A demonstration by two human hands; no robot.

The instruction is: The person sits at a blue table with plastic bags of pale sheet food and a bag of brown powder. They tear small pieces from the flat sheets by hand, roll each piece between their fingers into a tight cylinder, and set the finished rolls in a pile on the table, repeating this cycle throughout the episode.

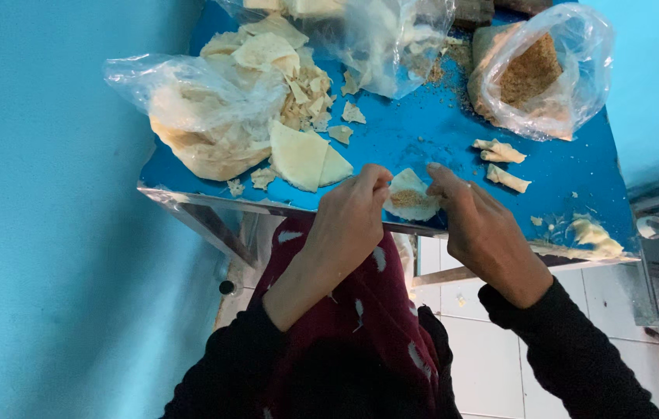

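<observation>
Left hand (352,213): at the near edge of the blue surface (422,128), fingers (376,180) pinched on the left rim of a small dough wrapper (411,194).
Right hand (473,221): just right of the left hand, fingers (442,177) grasping the right rim of the same dough wrapper.
Dough wrapper: pale, round-edged, held between both hands right at the near edge of the surface; a patch of brown crumbly filling (408,199) lies in its middle.
Folded pieces (504,163): two small pale rolled pieces, right of the hands and a little farther away, lying apart from each other.
Wrapper stack (306,155): flat pale sheets just left of the left hand, with torn scraps (310,97) beyond them.
Left bag (197,116): clear plastic, holding pale dough sheets, at the left of the surface.
Right bag (535,74): clear plastic, open, holding brown crumbs, at the far right.
Far bag (391,39): clear plastic, crumpled, at the far middle.
Smear (589,237): pale dough residue at the near right corner.
Clothing: black sleeves (570,349), dark red cloth (360,310) with white flecks below the hands.
</observation>
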